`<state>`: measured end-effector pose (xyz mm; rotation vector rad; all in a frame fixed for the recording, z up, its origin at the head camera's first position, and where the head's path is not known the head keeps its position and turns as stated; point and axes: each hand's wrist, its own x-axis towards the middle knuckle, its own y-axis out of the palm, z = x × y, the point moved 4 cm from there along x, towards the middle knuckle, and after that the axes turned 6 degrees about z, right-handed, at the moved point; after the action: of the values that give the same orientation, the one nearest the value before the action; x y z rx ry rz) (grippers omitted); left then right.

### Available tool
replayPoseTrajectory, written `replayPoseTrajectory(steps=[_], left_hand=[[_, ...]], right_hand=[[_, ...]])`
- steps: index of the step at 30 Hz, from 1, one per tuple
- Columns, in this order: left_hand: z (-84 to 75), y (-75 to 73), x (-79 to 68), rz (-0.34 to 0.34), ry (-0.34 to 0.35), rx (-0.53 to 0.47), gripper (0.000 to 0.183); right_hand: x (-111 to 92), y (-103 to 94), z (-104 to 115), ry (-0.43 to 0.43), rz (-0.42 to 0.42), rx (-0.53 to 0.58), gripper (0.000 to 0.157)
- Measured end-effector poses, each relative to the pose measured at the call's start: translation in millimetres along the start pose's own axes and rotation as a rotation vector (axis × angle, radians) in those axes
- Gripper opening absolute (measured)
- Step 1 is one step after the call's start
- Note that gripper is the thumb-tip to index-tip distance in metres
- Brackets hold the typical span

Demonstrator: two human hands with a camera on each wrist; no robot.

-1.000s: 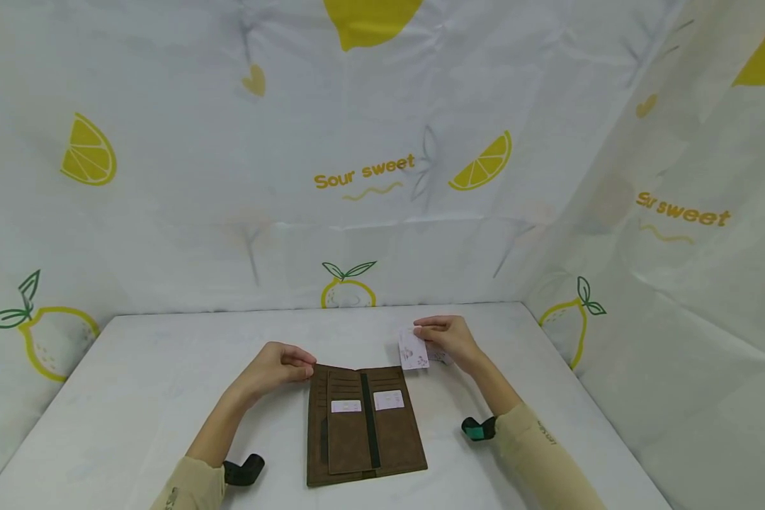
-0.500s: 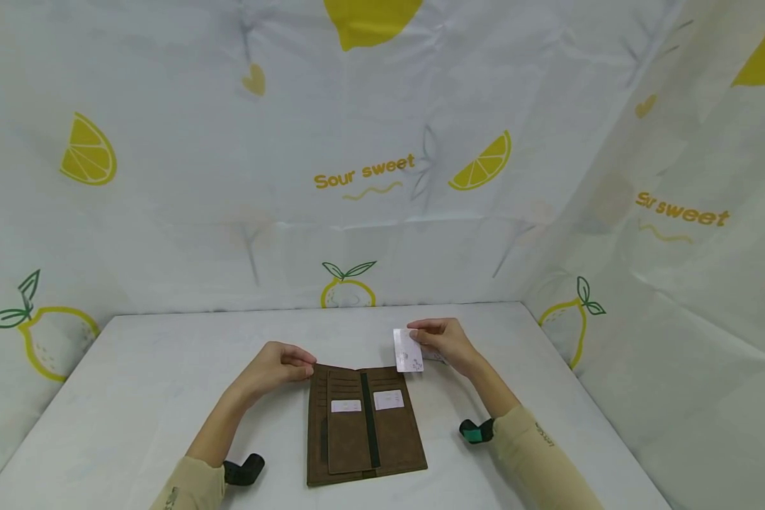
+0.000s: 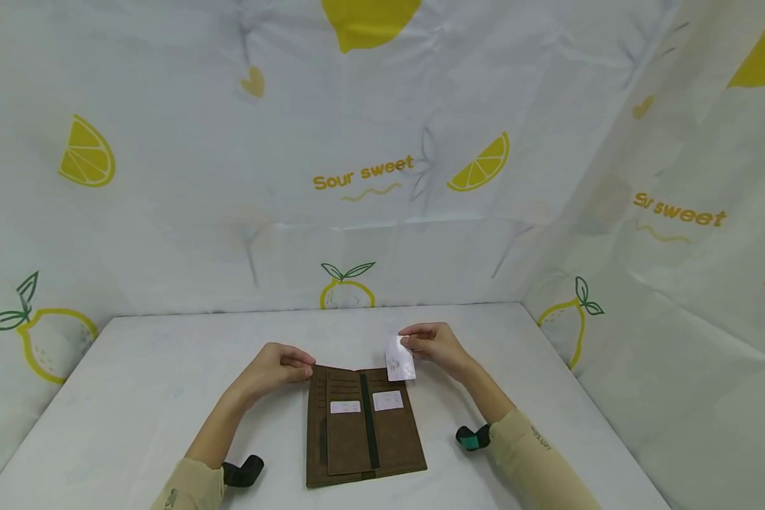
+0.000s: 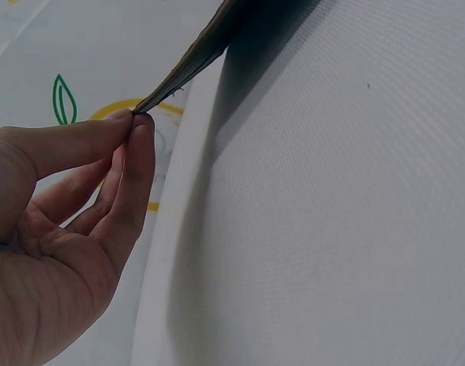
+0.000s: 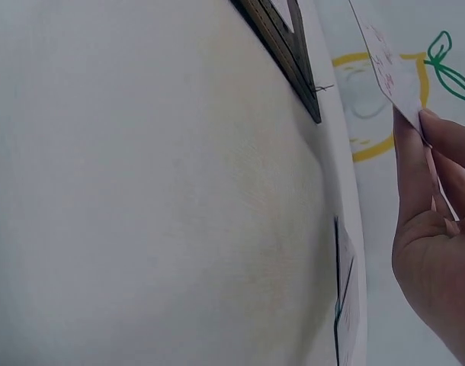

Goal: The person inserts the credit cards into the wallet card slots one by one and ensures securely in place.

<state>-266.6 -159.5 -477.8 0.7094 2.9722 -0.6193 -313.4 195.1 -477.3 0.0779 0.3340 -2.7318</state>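
Observation:
A brown long wallet (image 3: 398,443) lies spread open on the white table, a dark strip down its middle. One white card (image 3: 345,407) shows in a slot of the left half, and another card (image 3: 388,401) in the right half. My left hand (image 3: 280,370) pinches the wallet's far left corner between thumb and fingertips; the left wrist view shows the wallet's edge (image 4: 190,65) there. Between thumb and fingers, my right hand (image 3: 438,348) holds a white printed card (image 3: 399,363), which overlaps the wallet's far right corner in the head view.
More cards (image 5: 345,297) lie on the table at the right, seen edge-on in the right wrist view and hidden behind the right hand in the head view. A lemon-print white curtain (image 3: 197,170) stands along the table's back and right side.
My right hand has moved left and slightly nearer, bringing the card from beside the wallet's far right corner to over it. The left hand and wallet have stayed put.

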Motion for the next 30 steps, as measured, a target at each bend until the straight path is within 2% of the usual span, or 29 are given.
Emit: replayPoseTrajectory(steps=[6, 16, 30], left_hand=[[1.4, 0.4, -0.4, -0.009, -0.01, 0.002, 0.021], [1.1, 0.0, -1.8, -0.012, -0.018, -0.01, 0.021], [0.1, 0.6, -1.1, -0.006, -0.018, -0.018, 0.021]], right_hand=[[3.5, 7.3, -0.9, -0.005, -0.012, -0.053, 0.027], [3.4, 20.6, 0.7, -0.004, 0.007, -0.088, 0.025], [5.3, 28.7, -1.7, -0.022, 0.011, -0.113, 0.025]])
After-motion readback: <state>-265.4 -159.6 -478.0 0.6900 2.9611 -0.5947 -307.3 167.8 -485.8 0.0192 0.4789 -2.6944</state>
